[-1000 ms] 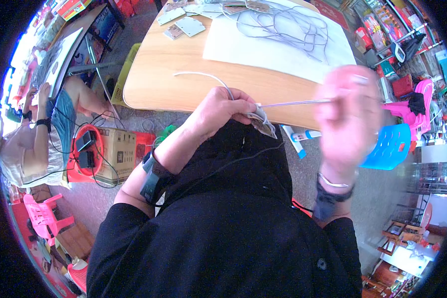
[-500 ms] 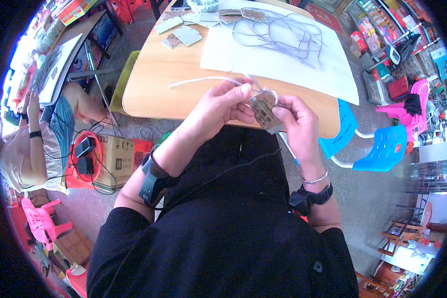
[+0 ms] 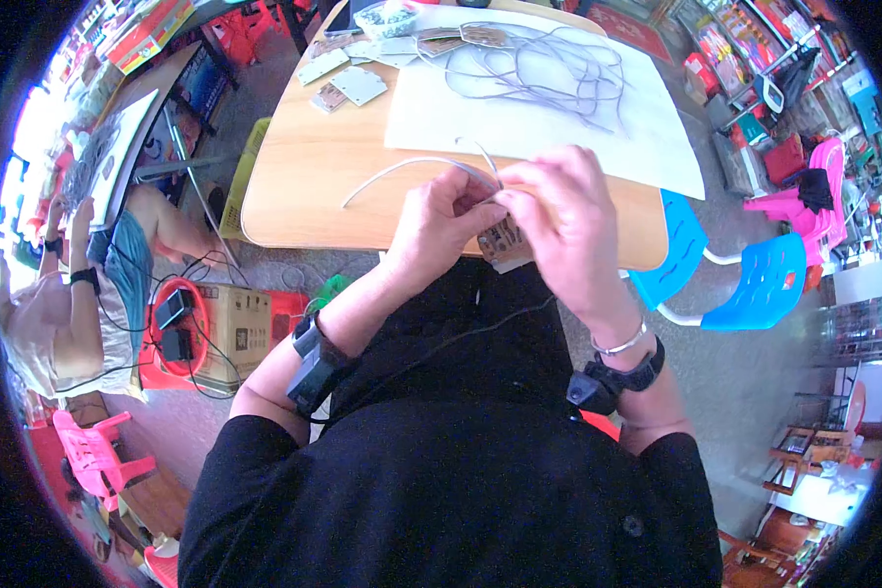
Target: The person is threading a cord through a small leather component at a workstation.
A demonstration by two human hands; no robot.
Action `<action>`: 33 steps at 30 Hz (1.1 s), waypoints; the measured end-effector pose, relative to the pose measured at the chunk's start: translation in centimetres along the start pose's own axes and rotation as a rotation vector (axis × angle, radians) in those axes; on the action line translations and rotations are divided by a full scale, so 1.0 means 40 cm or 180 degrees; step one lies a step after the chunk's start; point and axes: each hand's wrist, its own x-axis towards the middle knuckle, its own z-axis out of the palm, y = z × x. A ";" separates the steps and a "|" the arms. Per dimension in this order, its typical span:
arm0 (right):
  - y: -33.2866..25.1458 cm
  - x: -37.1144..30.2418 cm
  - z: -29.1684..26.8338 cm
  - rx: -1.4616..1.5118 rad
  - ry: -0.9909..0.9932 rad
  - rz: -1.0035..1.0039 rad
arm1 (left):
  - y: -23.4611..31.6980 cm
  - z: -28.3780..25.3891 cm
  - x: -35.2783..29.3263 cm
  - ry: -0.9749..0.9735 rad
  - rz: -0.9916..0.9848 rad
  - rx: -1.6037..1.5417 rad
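While hands pinch cord, white sheet lies beyond, blue chair right.

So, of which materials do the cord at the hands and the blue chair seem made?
Pale cord: perhaps matte plastic or coated thread, bending in a smooth arch. Blue chair: likely smooth moulded plastic, evenly coloured, with openings through its back.

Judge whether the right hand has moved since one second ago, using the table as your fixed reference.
Yes, leftward: the right hand now sits left of the near right corner of the table, which it covered then.
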 end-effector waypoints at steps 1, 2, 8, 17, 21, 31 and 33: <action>-0.012 0.018 0.011 -0.0324 -0.0150 -0.0207 | 0.012 0.001 0.002 0.0022 -0.0018 0.0471; -0.020 0.035 0.023 -0.0647 -0.0303 -0.0409 | 0.021 0.005 0.005 -0.0016 -0.0016 0.0467; 0.039 0.053 0.045 0.0042 -0.0242 0.0078 | 0.008 -0.003 0.004 -0.0085 0.0148 0.0434; 0.075 0.041 -0.055 0.3082 0.0366 0.2244 | 0.002 -0.003 0.007 -0.0439 -0.0137 0.0158; 0.073 0.046 -0.125 0.3124 0.0940 0.1935 | -0.003 -0.012 0.015 -0.0153 -0.0231 -0.0174; 0.136 0.025 -0.255 0.3744 0.1917 0.0874 | -0.008 -0.034 0.032 0.0385 -0.0514 -0.0240; 0.126 0.021 -0.249 0.3745 0.1869 0.0995 | -0.012 -0.034 0.035 0.0440 -0.0507 -0.0622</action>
